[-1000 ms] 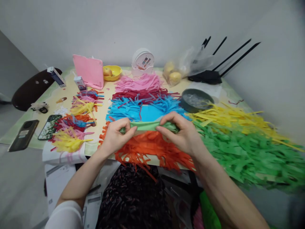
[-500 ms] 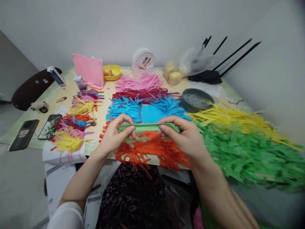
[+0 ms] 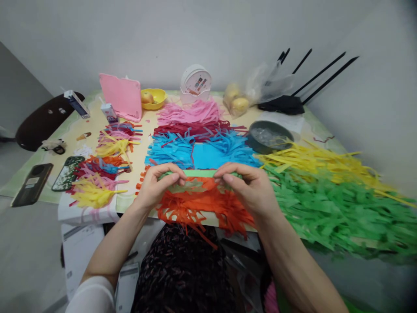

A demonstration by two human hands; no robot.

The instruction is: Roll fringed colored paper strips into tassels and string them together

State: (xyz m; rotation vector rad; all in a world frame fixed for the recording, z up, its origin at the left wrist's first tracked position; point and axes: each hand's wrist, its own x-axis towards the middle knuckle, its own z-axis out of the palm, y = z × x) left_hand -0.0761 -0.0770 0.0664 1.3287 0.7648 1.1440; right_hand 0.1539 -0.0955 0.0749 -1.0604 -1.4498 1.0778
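Both hands hold a folded strip of green paper [image 3: 198,174] level above the orange fringed paper [image 3: 208,204] at the table's near edge. My left hand [image 3: 158,187] pinches the strip's left end with fingers closed. My right hand [image 3: 250,189] pinches its right end the same way. Behind the strip lies a pile of blue fringed paper [image 3: 202,150]. To the right spreads a big heap of green fringed paper [image 3: 329,208].
Yellow fringed paper [image 3: 319,161], a dark bowl [image 3: 269,137], pink [image 3: 190,114] and dark red fringes lie further back. Mixed tassels [image 3: 100,169], two phones [image 3: 67,173], a pink tablet case [image 3: 121,97], a yellow fruit bowl [image 3: 153,98] and milk cartons stand at left.
The strip was pressed and rolled between the fingers, lifted a little, then lowered again; both hands stay pinched on its ends in much the same place.
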